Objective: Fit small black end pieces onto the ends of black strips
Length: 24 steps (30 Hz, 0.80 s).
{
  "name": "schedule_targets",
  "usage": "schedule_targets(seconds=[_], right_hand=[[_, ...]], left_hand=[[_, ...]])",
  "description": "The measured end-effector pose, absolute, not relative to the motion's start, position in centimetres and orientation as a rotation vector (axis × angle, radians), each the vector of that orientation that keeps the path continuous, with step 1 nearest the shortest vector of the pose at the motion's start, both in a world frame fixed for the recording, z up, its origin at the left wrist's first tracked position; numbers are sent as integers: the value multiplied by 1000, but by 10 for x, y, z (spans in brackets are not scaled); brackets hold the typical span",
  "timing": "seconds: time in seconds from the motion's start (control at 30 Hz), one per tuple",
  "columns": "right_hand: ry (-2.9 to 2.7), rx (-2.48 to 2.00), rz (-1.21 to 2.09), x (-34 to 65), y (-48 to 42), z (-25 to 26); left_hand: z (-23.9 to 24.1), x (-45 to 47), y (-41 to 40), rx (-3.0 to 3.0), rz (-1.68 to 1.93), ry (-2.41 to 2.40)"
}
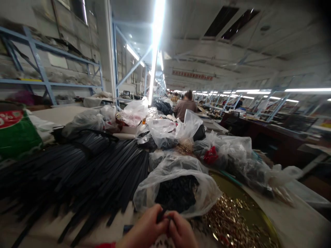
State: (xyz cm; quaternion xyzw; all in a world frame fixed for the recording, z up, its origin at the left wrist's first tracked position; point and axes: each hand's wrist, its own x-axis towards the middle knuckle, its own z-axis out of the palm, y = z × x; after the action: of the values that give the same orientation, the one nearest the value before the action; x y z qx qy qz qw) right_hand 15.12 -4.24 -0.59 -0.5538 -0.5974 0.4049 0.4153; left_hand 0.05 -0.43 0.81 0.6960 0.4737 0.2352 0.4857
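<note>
At the bottom centre, my left hand (148, 225) and my right hand (181, 229) are closed with their fingertips together. Between them shows a small black piece (160, 215), mostly covered by fingers and blurred, so its kind is unclear. Just beyond my hands lies a clear plastic bag (144, 193), its mouth wide, holding many small black pieces (177, 193). Gold-coloured metal hardware pieces (230, 218) are heaped on a round golden tray (254, 206) to the right of my hands. A thick spread of long black straps (103, 168) covers the table on the left.
More plastic bags (165, 129) crowd the back of the table, and others (232, 155) lie along the right. A green bag (19, 134) stands at the far left, near a blue shelf rack (38, 63). Farther off, a person (186, 106) is seen from behind.
</note>
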Motion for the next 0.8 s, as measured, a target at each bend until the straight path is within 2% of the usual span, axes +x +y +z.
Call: schedule_targets(seconds=[0.1,0.2,0.3,0.6,0.8], right_hand=[[-1209,-1395,1234,162,-48,-11],[-981,-1353,1430,170,-55,-8],[-893,-1325,1460,174,-61,-5],[-1017,-1320,1583,183,-67,-7],[-970,-1391,1534,197,-65,-17]], left_hand=[[29,-1,-10,1267,293,925],[34,-5,-9,901,162,822],[29,-8,-11,715,91,736],[18,4,-22,757,104,802],[17,-7,-26,663,120,688]])
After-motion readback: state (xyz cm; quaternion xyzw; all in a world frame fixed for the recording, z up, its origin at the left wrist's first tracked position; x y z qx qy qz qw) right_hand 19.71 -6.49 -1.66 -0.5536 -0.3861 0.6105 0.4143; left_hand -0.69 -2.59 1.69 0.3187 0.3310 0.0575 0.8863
